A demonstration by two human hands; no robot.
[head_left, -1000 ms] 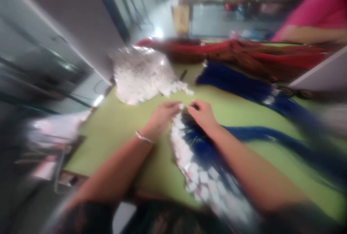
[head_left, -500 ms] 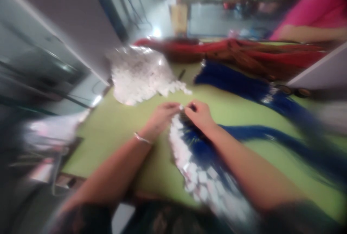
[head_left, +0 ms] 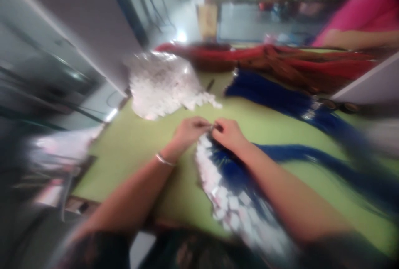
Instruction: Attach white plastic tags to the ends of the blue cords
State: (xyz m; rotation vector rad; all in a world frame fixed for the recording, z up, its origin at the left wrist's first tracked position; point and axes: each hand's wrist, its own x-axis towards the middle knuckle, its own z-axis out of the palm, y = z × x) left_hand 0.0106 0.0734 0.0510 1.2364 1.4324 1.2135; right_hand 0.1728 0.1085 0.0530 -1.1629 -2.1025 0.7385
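My left hand (head_left: 190, 131) and my right hand (head_left: 228, 133) meet fingertip to fingertip over the green table (head_left: 124, 165). Both are closed in a pinch at the top end of a blue strand bundle (head_left: 232, 169); what lies between the fingertips is too small and blurred to make out. White square tags (head_left: 207, 167) line the bundle's left edge and spread down toward my body. A silvery bracelet is on my left wrist. Beyond my hands, a clear plastic bag (head_left: 165, 86) spills more white pieces onto the table.
Another blue bundle (head_left: 268, 90) lies at the back right, with red and brown strands (head_left: 218, 55) behind it. Blue strands (head_left: 289, 152) trail right under my right forearm. A person in a pink sleeve (head_left: 361, 15) is at the far right. Grey panels flank the table.
The fingers of my two hands have come closer together, and the small white piece seen between them before is now mostly hidden. The rest looks the same.
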